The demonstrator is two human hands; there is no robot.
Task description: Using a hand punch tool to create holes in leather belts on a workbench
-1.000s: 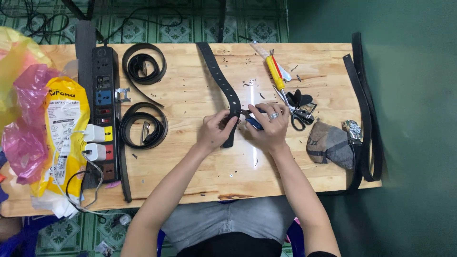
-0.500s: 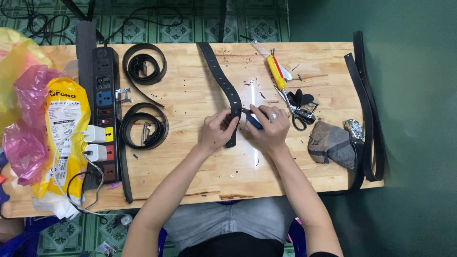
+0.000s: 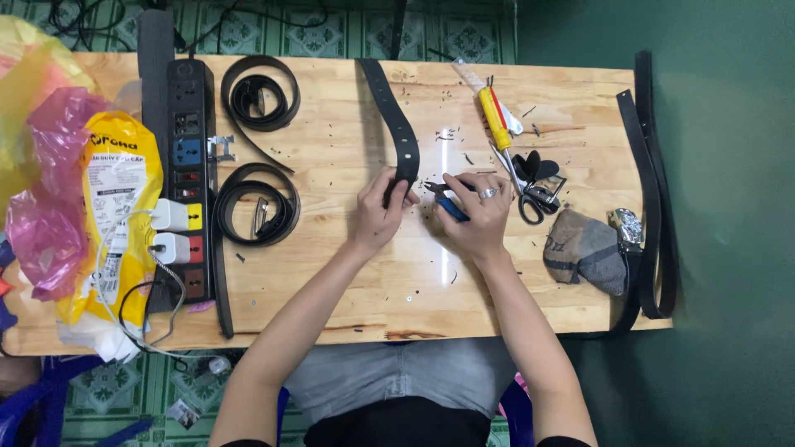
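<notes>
The black belt strap [image 3: 396,124] is taken as landmark: it is laid on the wooden table [image 3: 348,273] with its long axis running from the far edge toward the person. Just left of its near end, the left hand [image 3: 377,211] is closed on the strap, fingers pinching that end. Just right of the same end, the right hand [image 3: 476,217] is wrapped around blue-handled pliers [image 3: 443,200], whose nose is pointed left at the strap, close beside it.
</notes>
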